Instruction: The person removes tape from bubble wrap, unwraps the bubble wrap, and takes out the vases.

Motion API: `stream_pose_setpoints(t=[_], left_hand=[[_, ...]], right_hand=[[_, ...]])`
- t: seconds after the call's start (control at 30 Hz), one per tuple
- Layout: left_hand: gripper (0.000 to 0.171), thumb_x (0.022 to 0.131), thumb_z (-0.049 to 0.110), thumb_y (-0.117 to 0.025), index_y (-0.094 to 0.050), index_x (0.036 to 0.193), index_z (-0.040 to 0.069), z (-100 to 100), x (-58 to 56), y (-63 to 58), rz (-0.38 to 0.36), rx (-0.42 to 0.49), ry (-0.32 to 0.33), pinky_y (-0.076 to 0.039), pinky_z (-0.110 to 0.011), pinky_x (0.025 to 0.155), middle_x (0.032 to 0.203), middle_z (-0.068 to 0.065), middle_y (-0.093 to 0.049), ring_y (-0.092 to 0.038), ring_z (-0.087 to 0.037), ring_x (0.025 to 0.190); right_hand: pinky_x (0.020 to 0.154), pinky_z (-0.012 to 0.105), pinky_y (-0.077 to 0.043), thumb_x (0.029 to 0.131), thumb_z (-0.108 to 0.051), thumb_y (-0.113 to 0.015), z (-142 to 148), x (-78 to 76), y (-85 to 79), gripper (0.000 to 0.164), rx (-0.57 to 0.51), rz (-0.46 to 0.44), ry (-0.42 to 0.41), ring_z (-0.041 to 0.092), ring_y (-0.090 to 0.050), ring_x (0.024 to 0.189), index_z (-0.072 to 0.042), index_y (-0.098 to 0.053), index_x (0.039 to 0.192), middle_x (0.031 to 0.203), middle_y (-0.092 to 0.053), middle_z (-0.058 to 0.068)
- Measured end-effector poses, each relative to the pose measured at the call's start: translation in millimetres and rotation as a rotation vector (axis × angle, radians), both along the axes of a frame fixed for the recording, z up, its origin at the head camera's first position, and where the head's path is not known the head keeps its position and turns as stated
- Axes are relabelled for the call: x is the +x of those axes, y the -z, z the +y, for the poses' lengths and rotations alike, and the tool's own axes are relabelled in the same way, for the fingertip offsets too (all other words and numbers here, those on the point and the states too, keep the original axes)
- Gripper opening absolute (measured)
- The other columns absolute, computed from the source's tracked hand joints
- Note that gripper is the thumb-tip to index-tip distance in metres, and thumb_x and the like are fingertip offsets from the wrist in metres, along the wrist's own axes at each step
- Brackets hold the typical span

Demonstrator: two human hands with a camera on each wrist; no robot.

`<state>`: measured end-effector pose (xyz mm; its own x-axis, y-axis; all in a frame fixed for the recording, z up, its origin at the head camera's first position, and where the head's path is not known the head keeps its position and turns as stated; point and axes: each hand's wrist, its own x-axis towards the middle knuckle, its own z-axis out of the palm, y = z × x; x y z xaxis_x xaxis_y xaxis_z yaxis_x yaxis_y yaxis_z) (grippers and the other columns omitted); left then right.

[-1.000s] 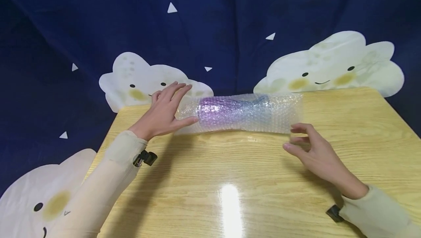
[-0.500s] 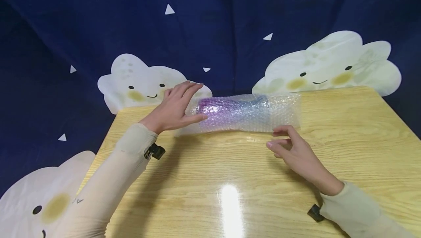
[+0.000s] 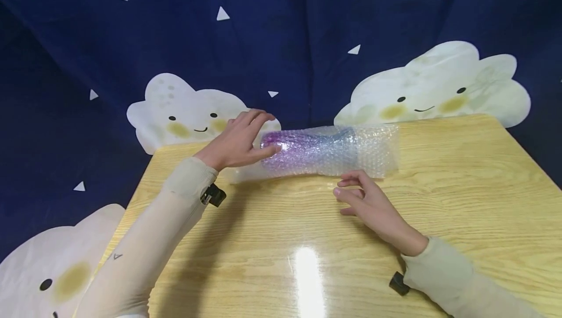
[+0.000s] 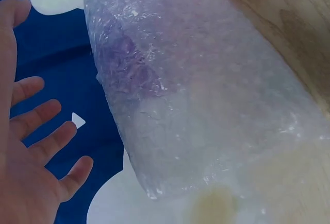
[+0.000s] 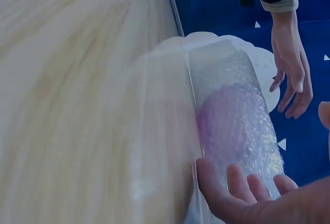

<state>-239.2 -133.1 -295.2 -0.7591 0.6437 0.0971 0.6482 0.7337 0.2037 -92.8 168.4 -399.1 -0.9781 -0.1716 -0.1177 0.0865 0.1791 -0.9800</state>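
Note:
A long bubble-wrap bundle [image 3: 377, 149] lies crosswise near the table's far edge. Through the film shows a shiny item [image 3: 303, 149], purple on the left, fading to blue on the right and narrowing toward that side; its kind is blurred by the bubbles. My left hand [image 3: 239, 140] is over the bundle's left end, fingers spread and thumb overlapping the purple part. In the left wrist view its fingers [image 4: 51, 144] stand apart from the wrap [image 4: 180, 126]. My right hand [image 3: 373, 208] is in front of the bundle, fingers loosely bent and holding nothing, fingertips close to the front edge.
The wooden table [image 3: 263, 259] extends toward me, with a bright light reflection on it. Behind it hangs a dark blue cloth [image 3: 307, 40] with white clouds and triangles. Each sleeve carries a small black wrist camera [image 3: 213, 194].
My right hand has moved left along the bundle's front side. My left hand has shifted right, farther over the purple part. The bundle stays nearly in place.

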Motion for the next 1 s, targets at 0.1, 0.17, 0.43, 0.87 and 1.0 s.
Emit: stream_pose_setpoints(t=[0.1,0.17,0.43,0.87,1.0], left_hand=[[0.078,0.094,0.065,-0.061,-0.045,0.153,0.016,4,-3.6,-1.6,-0.006,-0.009,-0.005,-0.041,-0.059,0.109,0.154,-0.009,-0.046,-0.044,-0.031,0.142],[0.080,0.094,0.066,-0.061,-0.043,0.154,0.016,6,-5.9,-2.5,-0.011,-0.016,-0.014,-0.042,-0.059,0.109,0.154,-0.008,-0.046,-0.044,-0.030,0.142],[0.084,0.093,0.071,-0.058,-0.038,0.157,0.021,19,-13.0,-4.6,-0.062,-0.061,-0.012,-0.038,-0.061,0.114,0.157,-0.006,-0.044,-0.045,-0.030,0.143],[0.087,0.092,0.072,-0.058,-0.035,0.159,0.022,39,-26.3,1.6,-0.113,-0.099,-0.011,-0.036,-0.058,0.119,0.158,-0.006,-0.042,-0.044,-0.032,0.143],[0.086,0.092,0.071,-0.059,-0.036,0.159,0.022,46,-28.9,4.4,-0.117,-0.105,-0.001,-0.036,-0.060,0.119,0.158,-0.007,-0.043,-0.045,-0.033,0.142]], right_hand=[[0.090,0.043,-0.063,0.104,-0.034,-0.064,-7,-3.0,2.4,0.061,-0.040,-0.029,0.007,0.028,-0.065,0.114,0.001,-0.037,0.147,0.136,-0.050,0.021],[0.091,0.044,-0.063,0.104,-0.032,-0.064,-13,-5.1,3.6,0.061,-0.069,-0.047,0.015,0.027,-0.065,0.112,-0.001,-0.036,0.148,0.134,-0.051,0.020],[0.091,0.044,-0.063,0.105,-0.027,-0.060,-31,-9.7,4.0,0.064,-0.163,-0.130,0.066,0.030,-0.063,0.121,-0.007,-0.025,0.155,0.138,-0.050,0.020],[0.096,0.049,-0.061,0.108,-0.042,-0.050,-45,-20.3,3.0,0.060,-0.407,-0.325,0.132,0.034,-0.055,0.135,-0.010,-0.022,0.151,0.148,-0.037,0.019],[0.097,0.055,-0.059,0.109,-0.043,-0.046,-46,-23.8,2.2,0.058,-0.469,-0.371,0.137,0.038,-0.051,0.141,-0.010,-0.025,0.153,0.150,-0.035,0.021]])
